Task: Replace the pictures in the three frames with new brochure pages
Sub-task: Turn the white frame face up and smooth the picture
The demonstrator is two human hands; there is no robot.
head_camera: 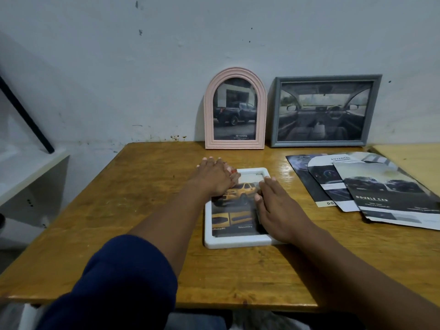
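Observation:
A white rectangular frame lies flat on the wooden table, showing a brochure page with a yellow car. My left hand rests with straight fingers over the frame's far left corner. A small reddish thing beside its thumb is too blurred to identify. My right hand lies flat on the frame's right side, fingers straight. A pink arched frame with a dark pickup picture and a grey rectangular frame with a car interior picture lean against the wall.
Several loose brochure pages are spread on the table to the right of the white frame. A second table's edge shows at the far right. A white shelf stands at the left.

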